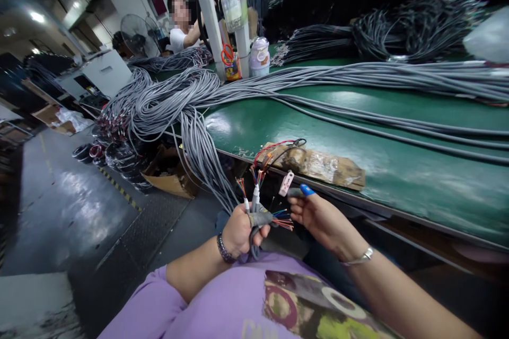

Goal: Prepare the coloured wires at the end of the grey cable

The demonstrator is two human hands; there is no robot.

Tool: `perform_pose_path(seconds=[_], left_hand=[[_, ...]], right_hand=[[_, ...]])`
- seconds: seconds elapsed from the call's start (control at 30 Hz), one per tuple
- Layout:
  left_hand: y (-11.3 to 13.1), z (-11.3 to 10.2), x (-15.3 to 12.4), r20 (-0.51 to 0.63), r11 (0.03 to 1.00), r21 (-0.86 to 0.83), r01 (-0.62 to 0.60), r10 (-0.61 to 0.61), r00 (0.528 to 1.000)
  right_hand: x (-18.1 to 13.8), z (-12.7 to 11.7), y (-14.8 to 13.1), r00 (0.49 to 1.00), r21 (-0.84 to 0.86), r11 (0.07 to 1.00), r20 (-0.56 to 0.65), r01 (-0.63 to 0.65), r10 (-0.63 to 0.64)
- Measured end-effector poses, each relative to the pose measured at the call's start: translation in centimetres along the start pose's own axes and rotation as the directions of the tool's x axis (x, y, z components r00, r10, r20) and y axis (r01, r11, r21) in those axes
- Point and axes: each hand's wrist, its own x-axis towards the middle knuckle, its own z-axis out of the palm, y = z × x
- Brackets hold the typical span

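My left hand (239,230) is wrapped round several grey cables (254,235) in front of my body. Their stripped ends fan out in thin coloured wires (282,221), some pointing up and some to the right. White sleeves (256,193) show near the upward ends. Just right of the wire tips is my right hand (308,214), its fingers curled and its thumb, under a blue cover, against a grey-covered finger. Whether anything is pinched there is hidden. A small pinkish tag-like piece (286,184) shows beside that fingertip; I cannot tell if it is touched.
A worn wooden block (318,167) with red and black leads lies at the green table's (358,116) front edge. Long bundles of grey cable (170,98) spread across the table and hang over its edge. A cardboard box (169,172) sits below. A person (185,32) is behind.
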Motion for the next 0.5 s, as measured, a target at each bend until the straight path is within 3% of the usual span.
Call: perform_pose_path(seconds=[0.1,0.2,0.27,0.37,0.43,0.5], left_hand=[[1.1,0.4,0.5,0.039,0.999,-0.018,0.036,-0.035,0.999],[1.5,0.8,1.1,0.056,0.997,-0.034,0.066,-0.064,0.996],[1.5,0.9,1.5,0.072,0.997,-0.039,0.062,-0.059,0.996],[1.3,1.0,2.0,0.089,0.997,-0.058,0.058,-0.053,0.995],[1.2,1.1,2.1,0.089,0.995,-0.066,0.069,-0.063,0.994],[1.2,1.3,2.2,0.082,0.995,-0.065,0.076,-0.070,0.994]], right_hand=[[0.5,0.1,-0.6,0.977,-0.048,0.995,0.193,-0.087,0.095],[0.8,0.7,-0.8,0.955,-0.120,0.993,0.293,-0.003,0.038],[0.9,1.1,-0.6,0.967,-0.193,0.966,0.221,0.171,-0.127],[1.1,1.5,-0.3,0.922,-0.309,0.871,0.059,0.381,-0.382],[1.3,1.7,0.0,0.931,-0.284,0.889,0.044,0.359,-0.362],[1.6,1.9,0.2,0.973,-0.153,0.962,0.081,0.227,-0.216]])
